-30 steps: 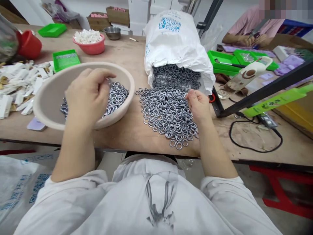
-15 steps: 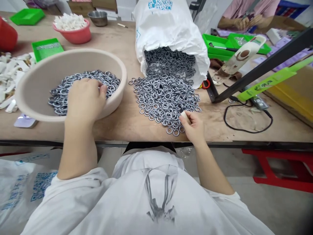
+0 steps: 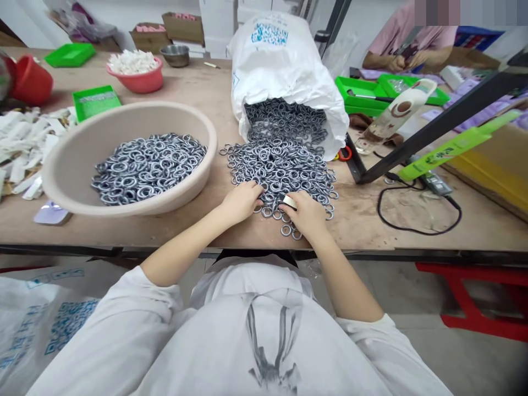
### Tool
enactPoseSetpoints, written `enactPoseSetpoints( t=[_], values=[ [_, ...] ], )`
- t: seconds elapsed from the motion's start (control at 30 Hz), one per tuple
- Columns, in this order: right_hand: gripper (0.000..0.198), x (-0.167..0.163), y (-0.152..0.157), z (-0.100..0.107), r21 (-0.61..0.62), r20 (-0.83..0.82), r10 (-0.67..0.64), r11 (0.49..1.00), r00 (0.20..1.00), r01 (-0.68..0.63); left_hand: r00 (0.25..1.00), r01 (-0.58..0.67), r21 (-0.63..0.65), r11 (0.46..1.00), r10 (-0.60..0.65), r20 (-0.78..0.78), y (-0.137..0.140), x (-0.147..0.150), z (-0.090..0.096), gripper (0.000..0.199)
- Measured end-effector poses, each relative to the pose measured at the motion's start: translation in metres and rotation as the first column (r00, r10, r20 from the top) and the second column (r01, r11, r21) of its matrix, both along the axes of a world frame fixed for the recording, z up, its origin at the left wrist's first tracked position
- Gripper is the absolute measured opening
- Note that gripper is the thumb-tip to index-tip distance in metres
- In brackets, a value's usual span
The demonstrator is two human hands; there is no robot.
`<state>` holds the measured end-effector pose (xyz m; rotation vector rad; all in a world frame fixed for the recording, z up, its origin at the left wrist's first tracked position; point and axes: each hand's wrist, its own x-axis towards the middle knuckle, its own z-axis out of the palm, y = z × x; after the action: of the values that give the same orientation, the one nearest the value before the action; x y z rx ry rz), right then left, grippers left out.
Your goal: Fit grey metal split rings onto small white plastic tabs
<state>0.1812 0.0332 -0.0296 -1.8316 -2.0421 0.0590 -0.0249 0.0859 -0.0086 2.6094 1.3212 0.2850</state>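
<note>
A heap of grey metal rings [image 3: 284, 168] spills onto the table from the mouth of a white sack [image 3: 284, 66]. At the heap's near left edge is my left hand [image 3: 243, 201], its fingers curled closed among the rings; what they pinch, if anything, is hidden. Close by on the right, my right hand [image 3: 307, 215] is closed round a small tool [image 3: 290, 202] with a whitish handle and a dark end, which is over the front of the heap. To the left, a large beige basin [image 3: 68, 181] contains many similar rings.
White pieces [image 3: 25, 146] lie left of the basin, near a green tray [image 3: 97, 103]. A red bowl [image 3: 136, 81] stands behind. On the right are a slanting black bar [image 3: 429, 126], a bottle [image 3: 396, 113] and a cable [image 3: 381, 212]. Another person's hands [image 3: 406, 61] work at the back right.
My left hand has left the basin and moved right to the front of the ring heap. My right hand, with the tool, has shifted slightly left. The camera view has tilted up a little.
</note>
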Motion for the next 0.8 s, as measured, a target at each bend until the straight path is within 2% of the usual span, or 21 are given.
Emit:
enactPoseSetpoints(
  t=[0.07,0.17,0.23,0.27,0.3,0.33,0.4,0.47,0.53,0.57,0.63,0.7,0.8],
  values=[
    [0.033,0.003,0.004,0.002,-0.012,-0.025,0.012,1.000,1.000,-0.012,0.999,0.003,-0.045,0.999,-0.001,0.037,0.009,-0.004,0.005,0.022],
    [0.038,0.009,0.006,0.004,-0.029,-0.151,0.044,0.998,0.988,-0.049,0.993,-0.012,-0.135,0.991,0.027,0.114,0.017,-0.009,0.011,0.017],
    [0.041,0.009,0.007,0.006,-0.013,-0.272,0.036,0.999,0.962,-0.041,0.967,-0.034,-0.173,0.984,0.076,0.243,0.019,-0.009,0.013,0.016],
    [0.041,0.008,0.009,0.008,0.006,-0.337,0.035,0.999,0.941,-0.035,0.930,-0.039,-0.204,0.978,0.111,0.351,0.019,-0.008,0.013,0.015],
    [0.042,0.004,0.011,0.009,0.026,-0.404,0.043,0.999,0.914,-0.036,0.865,-0.025,-0.255,0.966,0.149,0.479,0.017,-0.005,0.013,0.015],
    [0.044,0.000,0.014,0.010,0.043,-0.473,0.066,0.998,0.879,-0.051,0.770,0.016,-0.328,0.944,0.198,0.607,0.016,-0.002,0.013,0.014],
    [0.044,-0.010,0.021,0.012,0.085,-0.604,0.139,0.990,0.785,-0.110,0.536,0.179,-0.492,0.852,0.335,0.775,0.011,0.005,0.013,0.014],
    [0.039,-0.021,0.030,0.014,0.132,-0.694,0.206,0.978,0.689,-0.160,0.346,0.348,-0.598,0.722,0.494,0.798,0.008,0.010,0.013,0.017],
    [0.032,-0.029,0.038,0.015,0.168,-0.730,0.250,0.968,0.636,-0.188,0.252,0.449,-0.656,0.607,0.618,0.745,0.005,0.012,0.013,0.022],
    [0.032,-0.031,0.041,0.016,0.174,-0.727,0.265,0.964,0.634,-0.203,0.231,0.477,-0.675,0.562,0.661,0.714,0.005,0.011,0.013,0.025],
    [0.035,-0.034,0.046,0.019,0.182,-0.693,0.302,0.952,0.655,-0.246,0.217,0.499,-0.702,0.508,0.712,0.668,0.005,0.008,0.013,0.028],
    [0.038,-0.034,0.050,0.022,0.202,-0.640,0.347,0.937,0.686,-0.285,0.216,0.491,-0.719,0.492,0.731,0.647,0.007,0.004,0.012,0.030],
    [0.041,-0.033,0.052,0.025,0.234,-0.586,0.396,0.918,0.707,-0.321,0.264,0.507,-0.726,0.465,0.718,0.644,0.009,0.000,0.010,0.034]
  ],
)
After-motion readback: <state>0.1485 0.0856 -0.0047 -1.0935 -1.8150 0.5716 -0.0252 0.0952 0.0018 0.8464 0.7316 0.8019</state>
